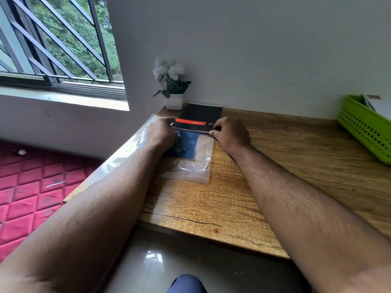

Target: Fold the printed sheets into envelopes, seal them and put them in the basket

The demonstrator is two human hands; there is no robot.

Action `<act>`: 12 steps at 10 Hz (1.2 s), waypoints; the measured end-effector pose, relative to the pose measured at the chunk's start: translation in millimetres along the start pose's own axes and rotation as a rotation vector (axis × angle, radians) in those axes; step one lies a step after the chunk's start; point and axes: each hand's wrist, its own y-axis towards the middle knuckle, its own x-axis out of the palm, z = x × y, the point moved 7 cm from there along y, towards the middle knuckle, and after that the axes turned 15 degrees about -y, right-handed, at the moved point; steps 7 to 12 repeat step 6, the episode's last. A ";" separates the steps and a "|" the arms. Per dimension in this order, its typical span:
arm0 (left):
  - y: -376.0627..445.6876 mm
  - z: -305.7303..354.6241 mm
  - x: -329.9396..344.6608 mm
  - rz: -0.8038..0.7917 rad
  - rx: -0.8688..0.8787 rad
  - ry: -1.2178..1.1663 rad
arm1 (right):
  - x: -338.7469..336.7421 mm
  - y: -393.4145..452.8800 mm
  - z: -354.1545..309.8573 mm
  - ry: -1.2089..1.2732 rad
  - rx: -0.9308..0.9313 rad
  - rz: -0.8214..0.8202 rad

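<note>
Clear plastic is what both hands are working on: a see-through envelope [190,157] lies flat on the wooden table [275,166], its far edge held at both corners. The left hand [161,132] rests knuckles up over the far left corner, fingers curled down onto the plastic; whether thumb and finger actually pinch the edge is hidden under the hand. The right hand [229,134] pinches the far right corner between thumb and bent forefinger, the other fingers tucked in. Inside the envelope a dark blue printed sheet [186,144] sits toward the far end, with the near part of the envelope bare and a little wrinkled.

This looks like the sealing step. To do it well, the mouth should be pulled taut between the two hands so that the strip lies straight, and the sheet kept clear of the closure. Pressing along the edge from one corner to the other, not only at the ends, should close it without gaps.

Just beyond the fingers lies a black notebook [198,117] with a red band, touching or slightly overlapping the envelope's far edge. A small potted plant [172,87] stands behind it against the wall. The green basket [364,125] waits well apart at the far right of the table, with something pale already in it.
</note>
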 end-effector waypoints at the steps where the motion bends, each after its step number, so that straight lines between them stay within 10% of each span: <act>1: 0.5 -0.3 1.6 -0.012 -0.013 0.018 | 0.9 0.3 -1.0 -0.027 -0.006 0.007; 6: -9.3 87.5 51.8 -0.136 0.333 0.498 | -5.4 16.3 42.2 0.052 0.069 -0.123; 12: -9.3 87.5 51.8 -0.136 0.333 0.498 | -5.4 16.3 42.2 0.052 0.069 -0.123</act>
